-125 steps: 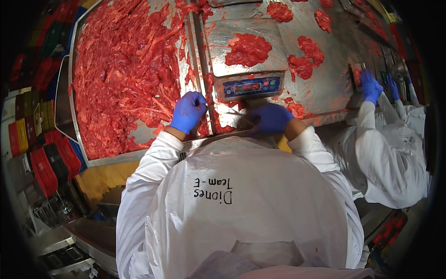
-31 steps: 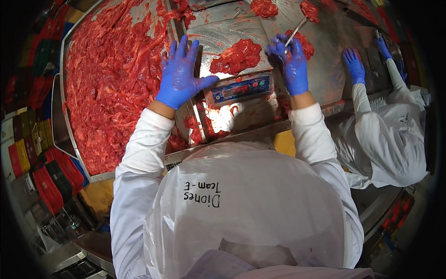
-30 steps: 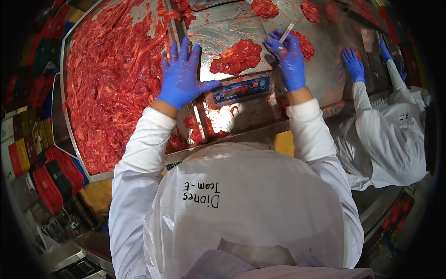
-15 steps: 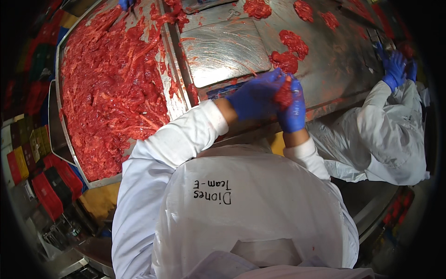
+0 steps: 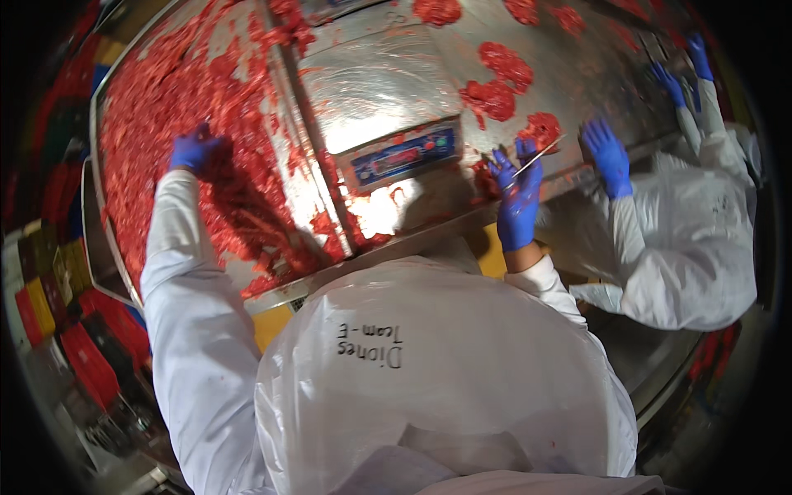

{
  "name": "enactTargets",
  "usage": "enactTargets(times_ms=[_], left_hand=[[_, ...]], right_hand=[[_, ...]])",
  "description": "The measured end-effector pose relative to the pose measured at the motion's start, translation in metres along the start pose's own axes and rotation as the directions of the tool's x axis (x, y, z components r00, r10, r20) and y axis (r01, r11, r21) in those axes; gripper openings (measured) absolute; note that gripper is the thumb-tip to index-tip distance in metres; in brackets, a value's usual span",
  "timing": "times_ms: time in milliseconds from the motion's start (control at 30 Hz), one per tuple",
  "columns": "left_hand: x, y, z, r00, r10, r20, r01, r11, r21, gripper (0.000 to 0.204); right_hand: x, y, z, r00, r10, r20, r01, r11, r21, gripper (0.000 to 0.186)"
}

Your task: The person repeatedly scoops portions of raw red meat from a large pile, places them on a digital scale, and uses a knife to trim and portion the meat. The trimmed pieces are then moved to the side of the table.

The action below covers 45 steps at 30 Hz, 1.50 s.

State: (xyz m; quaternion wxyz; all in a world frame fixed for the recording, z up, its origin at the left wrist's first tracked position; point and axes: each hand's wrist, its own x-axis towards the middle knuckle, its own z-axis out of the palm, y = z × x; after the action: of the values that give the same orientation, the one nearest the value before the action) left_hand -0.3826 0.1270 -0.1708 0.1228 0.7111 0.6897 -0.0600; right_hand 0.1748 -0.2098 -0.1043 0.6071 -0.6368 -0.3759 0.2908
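Note:
Both my hands wear blue gloves. My left hand (image 5: 195, 148) is over the wide heap of raw red meat (image 5: 157, 206) on the left, its fingers bunched against the meat. What exactly lies under the fingers is hidden. My right hand (image 5: 520, 206) is at the table's near edge, gripping a thin pale stick-like tool (image 5: 538, 156) that points up to the right. Just beyond it lies a flattened clump of meat (image 5: 542, 128). Another small piece of meat (image 5: 484, 177) sits beside its fingers. Between my hands is a bench scale (image 5: 388, 87) with a blue panel (image 5: 402, 154).
More meat clumps (image 5: 505, 66) lie on the steel table (image 5: 577, 74). A raised metal rim (image 5: 309, 124) separates the heap's tray from the scale. On the right, a co-worker's gloved hand (image 5: 606, 157) reaches near my right hand; other gloved hands (image 5: 700, 58) are farther back.
My left hand has left my right and moved to the heap. The meat between them is out of my hands; a clump now lies beyond my right hand. A co-worker's hand has come closer.

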Motion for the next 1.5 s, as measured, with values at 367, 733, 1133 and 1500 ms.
enactTargets(times_ms=[367, 733, 1133, 1500], left_hand=[[-0.221, 0.108, 0.016, 0.989, 0.064, 0.131, -0.036, 0.977, -0.209, 0.042], [-0.222, 0.141, 0.001, 0.962, 0.233, 0.142, -0.15, 0.887, -0.436, 0.029], [-0.249, 0.193, 0.053, 0.895, 0.414, 0.164, -0.354, 0.885, -0.302, 0.031], [-0.211, 0.256, -0.136, 0.829, 0.551, -0.096, -0.351, 0.378, -0.857, 0.02]], right_hand=[[-0.03, 0.034, 0.031, 0.752, 0.139, 0.645, 0.219, 0.87, -0.442, 0.07], [-0.027, 0.038, 0.029, 0.733, 0.14, 0.666, 0.308, 0.804, -0.508, 0.067], [-0.029, 0.035, 0.028, 0.766, 0.164, 0.622, 0.269, 0.797, -0.541, 0.068], [-0.026, 0.034, 0.028, 0.761, 0.226, 0.608, 0.256, 0.756, -0.602, 0.072]])
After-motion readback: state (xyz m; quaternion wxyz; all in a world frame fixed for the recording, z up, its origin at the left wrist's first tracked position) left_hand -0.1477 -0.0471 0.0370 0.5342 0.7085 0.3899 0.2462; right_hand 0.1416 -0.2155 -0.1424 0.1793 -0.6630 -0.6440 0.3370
